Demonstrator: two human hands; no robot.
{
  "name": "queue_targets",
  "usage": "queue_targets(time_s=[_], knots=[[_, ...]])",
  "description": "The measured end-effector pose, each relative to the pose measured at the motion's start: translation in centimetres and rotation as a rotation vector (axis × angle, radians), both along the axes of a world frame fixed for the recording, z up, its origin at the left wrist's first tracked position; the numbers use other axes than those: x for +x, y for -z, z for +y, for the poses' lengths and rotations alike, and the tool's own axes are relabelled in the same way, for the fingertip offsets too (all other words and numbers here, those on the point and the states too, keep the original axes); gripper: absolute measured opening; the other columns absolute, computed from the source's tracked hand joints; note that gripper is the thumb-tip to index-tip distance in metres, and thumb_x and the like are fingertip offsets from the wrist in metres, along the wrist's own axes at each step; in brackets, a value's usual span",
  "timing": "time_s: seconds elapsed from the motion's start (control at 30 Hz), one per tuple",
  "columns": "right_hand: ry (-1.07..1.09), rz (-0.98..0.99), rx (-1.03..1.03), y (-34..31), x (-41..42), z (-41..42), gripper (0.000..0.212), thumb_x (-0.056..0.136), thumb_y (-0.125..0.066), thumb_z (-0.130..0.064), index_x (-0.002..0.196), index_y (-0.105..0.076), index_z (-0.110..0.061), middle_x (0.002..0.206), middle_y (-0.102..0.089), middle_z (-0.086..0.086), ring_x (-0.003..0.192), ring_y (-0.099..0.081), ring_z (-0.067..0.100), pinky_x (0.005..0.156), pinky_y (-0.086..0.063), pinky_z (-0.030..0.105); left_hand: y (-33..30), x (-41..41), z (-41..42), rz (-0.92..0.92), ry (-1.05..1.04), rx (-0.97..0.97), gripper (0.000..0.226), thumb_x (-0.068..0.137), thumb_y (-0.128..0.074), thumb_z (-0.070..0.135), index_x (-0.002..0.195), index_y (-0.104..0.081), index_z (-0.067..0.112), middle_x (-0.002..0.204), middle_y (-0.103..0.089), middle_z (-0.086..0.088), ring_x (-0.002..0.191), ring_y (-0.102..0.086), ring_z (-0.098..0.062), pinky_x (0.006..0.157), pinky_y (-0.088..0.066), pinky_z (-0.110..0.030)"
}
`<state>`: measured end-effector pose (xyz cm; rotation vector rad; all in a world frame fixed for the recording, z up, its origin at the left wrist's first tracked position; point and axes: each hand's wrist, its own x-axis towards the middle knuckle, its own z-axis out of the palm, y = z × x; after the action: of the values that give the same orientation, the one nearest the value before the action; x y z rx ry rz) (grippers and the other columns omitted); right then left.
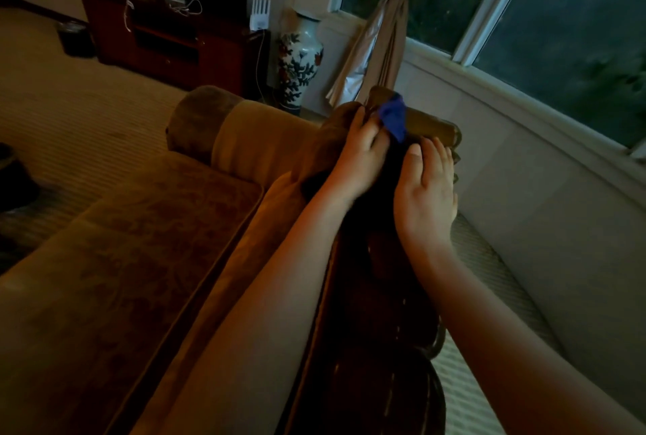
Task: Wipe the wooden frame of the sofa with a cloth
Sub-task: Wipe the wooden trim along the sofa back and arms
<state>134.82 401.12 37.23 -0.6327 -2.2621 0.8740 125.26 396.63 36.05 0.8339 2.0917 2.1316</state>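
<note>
My left hand [360, 158] pinches the blue cloth [394, 118] at its fingertips against the wooden frame [433, 127]. My right hand [428, 197] lies flat, fingers straight, just beside (touching frame).

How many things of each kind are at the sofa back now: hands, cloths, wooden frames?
Hands: 2, left hand and right hand
Blue cloths: 1, blue cloth
Dark wooden sofa frames: 1, dark wooden sofa frame
Total: 4
</note>
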Motion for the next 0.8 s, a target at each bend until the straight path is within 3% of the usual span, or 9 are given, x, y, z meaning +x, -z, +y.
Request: queue_targets(time_s=[0.07,0.1,0.2,0.3,0.47,0.53,0.6,0.67,0.8], knots=[[-0.009,0.003,0.004,0.2,0.1,0.1,0.045,0.101,-0.025,-0.036,0.143,-0.035,-0.024,0.154,-0.022,-0.009,0.143,-0.009,0.005,0.117,-0.008,0.041,0.5,-1.4,0.4,-0.13,0.032,0.029,0.037,0.101,-0.034,0.009,0.136,-0.041,0.0,0.135,-0.046,-0.02,0.13,-0.038,-0.038,0.105,-0.037,-0.027],[-0.01,0.005,0.005,0.3,0.2,0.1,0.045,0.101,-0.025,-0.036,0.143,-0.035,-0.024,0.154,-0.022,-0.009,0.143,-0.009,0.005,0.117,-0.008,0.042,1.3,-1.7,0.5,-0.178,0.053,0.046,0.036,0.102,-0.032,0.007,0.135,-0.041,-0.003,0.126,-0.05,-0.022,0.124,-0.043,-0.042,0.1,-0.04,-0.032],[-0.003,-0.003,0.016,0.2,0.1,0.2,0.045,0.101,-0.025,-0.037,0.142,-0.037,-0.025,0.154,-0.023,-0.01,0.143,-0.009,0.005,0.115,-0.009,0.046,4.3,-2.4,0.5,-0.225,0.049,-0.12,0.036,0.102,-0.031,0.006,0.135,-0.041,-0.004,0.134,-0.047,-0.02,0.126,-0.044,-0.033,0.097,-0.041,-0.032],[-0.005,-0.016,0.033,0.2,0.1,0.1,0.045,0.1,-0.025,-0.038,0.141,-0.039,-0.026,0.154,-0.023,-0.01,0.143,-0.008,0.006,0.113,-0.008,0.047,5.5,-2.8,0.3,-0.231,0.054,-0.353,0.043,0.103,-0.033,0.015,0.143,-0.034,0.002,0.147,-0.036,-0.017,0.133,-0.037,-0.03,0.108,-0.033,-0.035],[-0.008,-0.025,0.033,0.1,0.2,-0.2,0.045,0.1,-0.024,-0.039,0.141,-0.039,-0.026,0.155,-0.021,-0.009,0.144,-0.006,0.007,0.114,-0.007,0.047,5.4,1.7,-2.8,-0.269,-0.021,-0.236,0.028,0.101,-0.039,0.024,0.121,-0.054,0.011,0.12,-0.056,-0.008,0.108,-0.052,-0.019,0.091,-0.039,-0.045],[-0.015,-0.018,0.025,0.1,0.2,-0.3,0.046,0.1,-0.024,-0.039,0.141,-0.039,-0.026,0.155,-0.022,-0.008,0.144,-0.006,0.008,0.113,-0.007,0.048,5.7,4.8,-4.3,-0.245,-0.017,-0.179,0.029,0.1,-0.041,0.025,0.126,-0.054,0.02,0.118,-0.056,0.004,0.107,-0.052,-0.01,0.088,-0.041,-0.031],[-0.02,-0.012,0.02,0.0,0.3,-0.3,0.045,0.1,-0.024,-0.039,0.141,-0.039,-0.025,0.154,-0.022,-0.007,0.144,-0.006,0.009,0.113,-0.008,0.049,5.9,7.9,-5.8,-0.26,-0.005,-0.135,0.024,0.1,-0.042,0.024,0.114,-0.059,0.035,0.104,-0.063,0.017,0.095,-0.06,-0.003,0.08,-0.044,-0.022],[-0.029,-0.016,0.018,-0.2,0.5,-0.3,0.045,0.1,-0.024,-0.038,0.141,-0.039,-0.025,0.155,-0.022,-0.006,0.144,-0.006,0.009,0.113,-0.008,0.051,5.7,10.8,-7.4,-0.297,-0.007,-0.101,0.031,0.099,-0.042,0.019,0.1,-0.061,0.044,0.082,-0.068,0.016,0.076,-0.064,-0.003,0.066,-0.047,-0.017],[-0.063,0.004,0.003,-0.3,1.1,-0.3,0.043,0.101,-0.025,-0.034,0.137,-0.045,-0.024,0.153,-0.027,-0.004,0.144,-0.009,0.011,0.113,-0.008,0.051,4.8,15.9,-10.0,-0.314,-0.04,-0.093,0.038,0.099,-0.045,0.014,0.096,-0.063,0.047,0.082,-0.071,0.016,0.08,-0.066,-0.006,0.064,-0.049,-0.013]])
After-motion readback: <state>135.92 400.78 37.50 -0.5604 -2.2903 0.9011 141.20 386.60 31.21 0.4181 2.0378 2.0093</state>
